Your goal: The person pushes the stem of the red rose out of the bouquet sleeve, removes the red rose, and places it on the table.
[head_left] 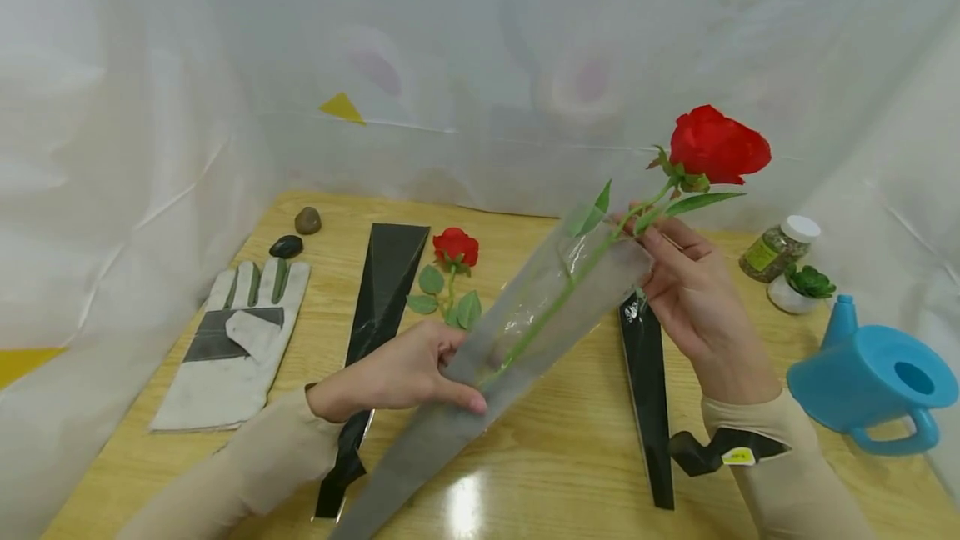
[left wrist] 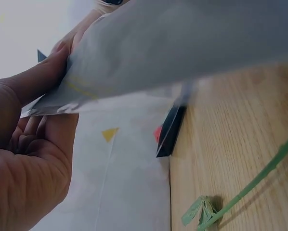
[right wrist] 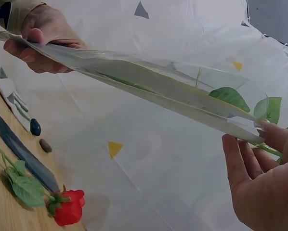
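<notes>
A red rose (head_left: 720,144) on a long green stem slants through a clear and grey tapered flower sleeve (head_left: 600,298). Its bloom and upper leaves stick out past the wide mouth at the upper right. Around the sleeve's middle my left hand (head_left: 412,369) grips, thumb on the front face and fingers behind. At the mouth, my right hand (head_left: 693,294) pinches the stem and the sleeve's edge between thumb and fingers, just below the bloom. From the right wrist view, the sleeve (right wrist: 144,79) stands parted along its side, with green leaves (right wrist: 228,97) at its mouth.
A second rose (head_left: 456,247) lies beside a black sleeve (head_left: 386,273) on the wooden table. Another black sleeve (head_left: 645,407) lies right. A work glove (head_left: 232,348) and two stones (head_left: 307,220) sit left; a seed jar (head_left: 776,250), small potted plant (head_left: 802,288) and blue watering can (head_left: 862,382) right.
</notes>
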Demonstrator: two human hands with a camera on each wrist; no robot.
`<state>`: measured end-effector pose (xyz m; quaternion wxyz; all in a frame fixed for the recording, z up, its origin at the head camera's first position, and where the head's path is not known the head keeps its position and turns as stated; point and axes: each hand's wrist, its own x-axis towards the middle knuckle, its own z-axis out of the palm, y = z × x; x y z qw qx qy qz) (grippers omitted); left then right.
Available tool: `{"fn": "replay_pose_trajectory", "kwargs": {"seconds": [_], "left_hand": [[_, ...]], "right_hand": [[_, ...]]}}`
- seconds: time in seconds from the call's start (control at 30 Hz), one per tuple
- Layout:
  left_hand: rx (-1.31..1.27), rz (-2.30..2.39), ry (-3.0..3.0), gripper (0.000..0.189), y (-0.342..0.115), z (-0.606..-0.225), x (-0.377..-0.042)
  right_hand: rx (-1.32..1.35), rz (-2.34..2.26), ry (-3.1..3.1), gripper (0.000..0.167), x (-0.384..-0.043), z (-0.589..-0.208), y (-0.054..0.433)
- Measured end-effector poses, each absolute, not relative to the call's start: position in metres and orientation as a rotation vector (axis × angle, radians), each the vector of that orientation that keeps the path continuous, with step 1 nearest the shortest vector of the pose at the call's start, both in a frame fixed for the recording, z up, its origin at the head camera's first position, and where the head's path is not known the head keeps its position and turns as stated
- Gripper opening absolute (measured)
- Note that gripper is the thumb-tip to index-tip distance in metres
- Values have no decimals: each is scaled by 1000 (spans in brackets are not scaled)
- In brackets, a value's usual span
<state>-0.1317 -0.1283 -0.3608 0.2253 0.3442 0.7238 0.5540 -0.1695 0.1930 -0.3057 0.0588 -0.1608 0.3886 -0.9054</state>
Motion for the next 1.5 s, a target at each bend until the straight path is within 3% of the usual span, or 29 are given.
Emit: {"fn": "replay_pose_trajectory", "kwargs": {"seconds": [0.4, 0.7, 1.13, 1.37, 1.5], "left_hand": [[934, 1483, 2033, 22, -130, -356, -129], [932, 1458, 2053, 26, -135, -353, -130], [936, 1405, 2133, 39, -150, -348, -128], [909, 1404, 2167, 38, -156, -347, -126], [920, 1422, 2154, 41, -158, -346, -125]], "right_hand": [[-440, -2908, 1328, 17, -170, -303, 191], [-425, -3148, 1228, 35, -179, -292, 205], [-244, -3356, 960, 34, -189, -282, 247], [-151, -3445, 861, 20, -194, -280, 269], [-91, -3467, 781, 24, -195, -280, 280]]}}
